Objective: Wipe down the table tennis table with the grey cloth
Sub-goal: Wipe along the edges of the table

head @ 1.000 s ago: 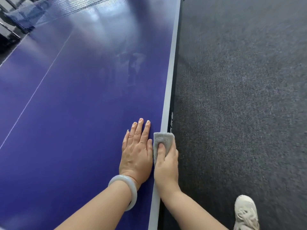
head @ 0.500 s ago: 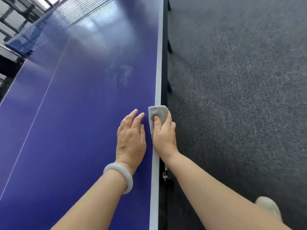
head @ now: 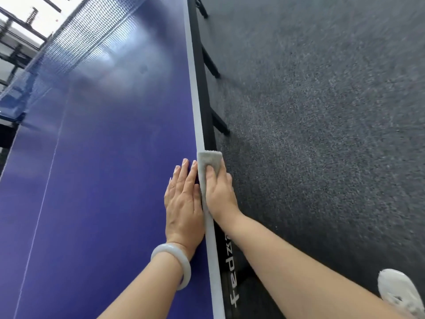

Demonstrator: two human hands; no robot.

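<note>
Your left hand lies flat on the blue table tennis table, fingers straight and together, holding nothing, just beside the white side line. A pale bangle sits on that wrist. Your right hand grips the grey cloth, which is draped over the table's right edge: thumb on top, the other fingers curled down over the black side rail. The net crosses the far end, and a white shoe stands on the dark grey carpet
</note>
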